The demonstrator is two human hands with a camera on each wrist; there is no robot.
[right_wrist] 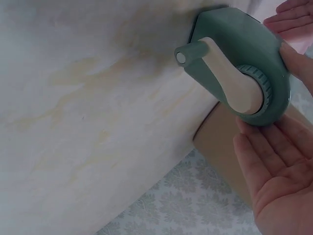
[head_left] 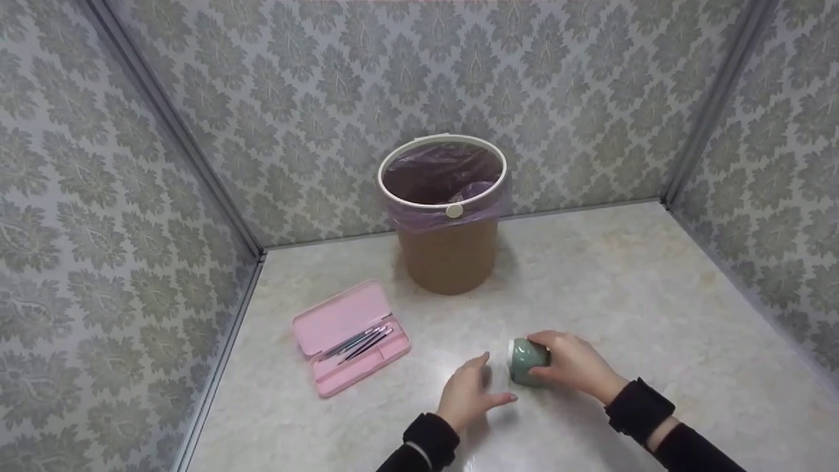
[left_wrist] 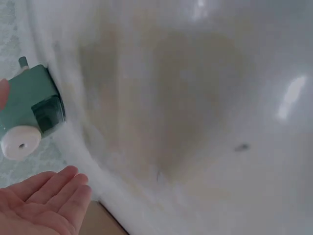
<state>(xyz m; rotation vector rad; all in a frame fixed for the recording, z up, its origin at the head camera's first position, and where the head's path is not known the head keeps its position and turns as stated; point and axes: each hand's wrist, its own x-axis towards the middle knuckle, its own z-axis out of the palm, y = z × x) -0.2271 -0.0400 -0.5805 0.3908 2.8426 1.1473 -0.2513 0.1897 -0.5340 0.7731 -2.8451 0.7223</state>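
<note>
A green hand-crank pencil sharpener point(head_left: 526, 362) stands on the table in front of the person. My right hand point(head_left: 578, 364) holds its crank end between thumb and fingers. In the right wrist view the cream crank arm and knob of the sharpener point(right_wrist: 274, 54) face the camera, with fingertips of the right hand point(right_wrist: 288, 166) against its rounded top. My left hand point(head_left: 470, 394) hovers just left of the sharpener, fingers extended and holding nothing. From the left wrist view, the sharpener point(left_wrist: 29, 93) shows its white pencil-hole disc and dark clear shavings drawer, apart from the left hand point(left_wrist: 46, 208).
An open pink pencil case point(head_left: 344, 321) lies to the left, with several pencils point(head_left: 359, 342) inside. Behind stands a brown trash bin point(head_left: 449, 259) with a white rim and purple liner. Patterned wall panels point(head_left: 314, 144) enclose the table point(head_left: 609, 275) at the back and sides.
</note>
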